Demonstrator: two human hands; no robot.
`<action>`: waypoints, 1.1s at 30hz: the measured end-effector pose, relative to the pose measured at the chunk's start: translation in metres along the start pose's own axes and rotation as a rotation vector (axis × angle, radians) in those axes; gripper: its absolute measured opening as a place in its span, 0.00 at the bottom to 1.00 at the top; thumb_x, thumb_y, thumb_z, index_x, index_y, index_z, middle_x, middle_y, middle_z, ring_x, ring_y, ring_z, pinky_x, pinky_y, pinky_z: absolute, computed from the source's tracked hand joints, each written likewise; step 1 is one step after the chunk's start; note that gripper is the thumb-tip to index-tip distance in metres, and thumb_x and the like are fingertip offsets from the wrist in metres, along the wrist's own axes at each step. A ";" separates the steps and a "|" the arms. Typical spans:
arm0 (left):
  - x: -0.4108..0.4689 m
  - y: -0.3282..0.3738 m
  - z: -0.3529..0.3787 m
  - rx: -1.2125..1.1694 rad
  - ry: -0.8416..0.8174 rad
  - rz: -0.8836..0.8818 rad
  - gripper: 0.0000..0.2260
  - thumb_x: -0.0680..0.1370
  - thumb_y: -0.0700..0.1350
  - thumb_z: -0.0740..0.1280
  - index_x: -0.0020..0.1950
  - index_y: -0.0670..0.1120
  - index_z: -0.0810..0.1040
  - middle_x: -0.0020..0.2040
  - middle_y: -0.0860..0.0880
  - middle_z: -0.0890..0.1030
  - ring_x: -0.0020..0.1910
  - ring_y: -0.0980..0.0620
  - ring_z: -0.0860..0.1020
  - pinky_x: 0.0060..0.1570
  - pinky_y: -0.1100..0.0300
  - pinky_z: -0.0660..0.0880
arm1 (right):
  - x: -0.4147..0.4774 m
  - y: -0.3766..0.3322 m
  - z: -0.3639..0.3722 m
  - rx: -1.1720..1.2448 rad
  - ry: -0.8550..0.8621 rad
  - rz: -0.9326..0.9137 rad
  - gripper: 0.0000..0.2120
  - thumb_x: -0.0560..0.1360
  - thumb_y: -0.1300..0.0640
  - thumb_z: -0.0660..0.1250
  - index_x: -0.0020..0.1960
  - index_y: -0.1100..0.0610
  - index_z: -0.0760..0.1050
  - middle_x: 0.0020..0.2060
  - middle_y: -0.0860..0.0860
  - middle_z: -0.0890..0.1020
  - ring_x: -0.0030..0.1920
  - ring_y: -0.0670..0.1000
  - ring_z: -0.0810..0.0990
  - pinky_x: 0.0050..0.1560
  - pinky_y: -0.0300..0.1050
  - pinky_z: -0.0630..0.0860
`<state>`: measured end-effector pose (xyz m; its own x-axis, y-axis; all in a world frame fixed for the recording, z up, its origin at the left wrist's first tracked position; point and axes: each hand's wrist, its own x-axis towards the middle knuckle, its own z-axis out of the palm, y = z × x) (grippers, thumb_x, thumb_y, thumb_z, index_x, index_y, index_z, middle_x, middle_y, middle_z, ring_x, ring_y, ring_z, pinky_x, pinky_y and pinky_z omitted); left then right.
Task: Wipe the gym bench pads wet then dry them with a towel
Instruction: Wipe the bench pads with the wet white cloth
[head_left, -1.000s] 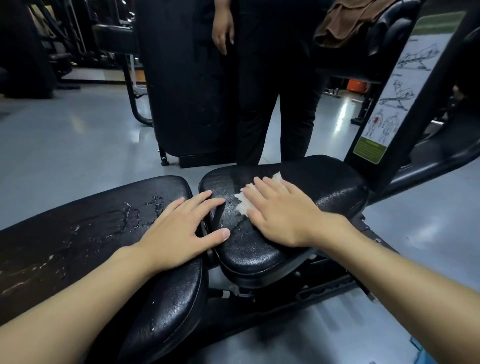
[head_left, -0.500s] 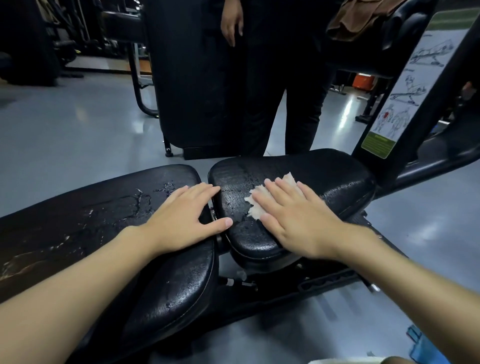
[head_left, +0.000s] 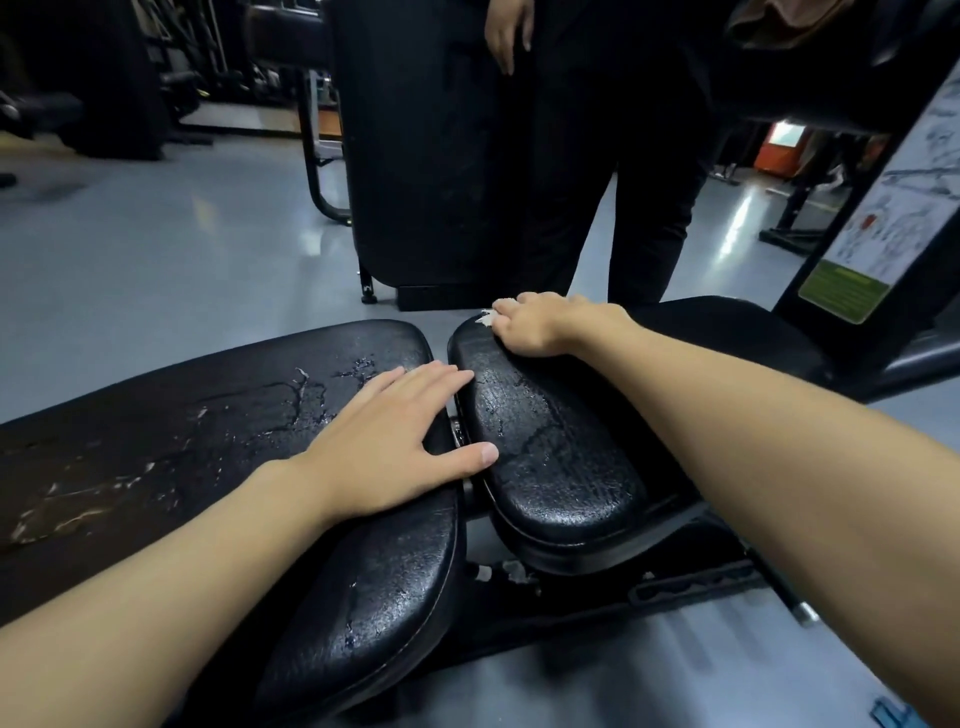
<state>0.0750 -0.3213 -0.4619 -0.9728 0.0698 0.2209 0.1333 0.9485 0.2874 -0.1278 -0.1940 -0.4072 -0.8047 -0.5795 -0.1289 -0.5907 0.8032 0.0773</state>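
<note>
Two black bench pads lie side by side. The long back pad (head_left: 182, 431) on the left carries streaks and drops of water. My left hand (head_left: 395, 441) rests flat on its right end, fingers straight, thumb reaching across the gap onto the seat pad (head_left: 561, 467). The seat pad glistens with moisture. At its far left corner my right hand (head_left: 540, 325) presses a white wet wipe (head_left: 488, 316) against the pad; only a small white edge of the wipe shows beyond the fingers.
A person in dark trousers (head_left: 623, 182) stands just beyond the bench, one hand hanging. A black machine pad (head_left: 415, 156) stands beside them. An instruction placard (head_left: 883, 218) slants up at right, and a brown towel (head_left: 769, 21) lies on a pad above it. Glossy grey floor (head_left: 156, 249) surrounds the bench.
My right hand slid the wipe from the middle of the seat pad out to its far left corner. My left hand stayed planted on the back pad. The view shifted slightly.
</note>
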 end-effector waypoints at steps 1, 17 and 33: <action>0.000 -0.001 -0.001 0.004 -0.001 -0.003 0.44 0.68 0.79 0.46 0.79 0.57 0.55 0.79 0.59 0.57 0.77 0.64 0.49 0.75 0.61 0.42 | -0.004 -0.001 0.002 -0.011 0.017 -0.027 0.27 0.79 0.41 0.42 0.74 0.47 0.62 0.74 0.51 0.66 0.74 0.58 0.62 0.71 0.61 0.57; -0.009 0.006 -0.005 -0.046 0.041 -0.035 0.42 0.68 0.75 0.53 0.74 0.51 0.67 0.76 0.55 0.64 0.76 0.57 0.56 0.75 0.59 0.50 | -0.240 -0.002 0.050 -0.092 0.241 -0.305 0.30 0.81 0.41 0.40 0.80 0.50 0.56 0.80 0.52 0.57 0.80 0.57 0.52 0.77 0.60 0.50; -0.010 0.006 -0.003 -0.081 0.118 -0.014 0.35 0.71 0.68 0.52 0.73 0.52 0.68 0.74 0.60 0.64 0.73 0.60 0.57 0.69 0.68 0.48 | -0.028 -0.022 0.006 -0.039 0.021 -0.111 0.27 0.81 0.43 0.42 0.80 0.44 0.54 0.79 0.52 0.58 0.79 0.55 0.53 0.75 0.60 0.51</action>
<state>0.0859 -0.3170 -0.4596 -0.9461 0.0152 0.3234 0.1395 0.9205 0.3649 -0.0919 -0.1947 -0.4115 -0.7349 -0.6677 -0.1185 -0.6779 0.7280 0.1023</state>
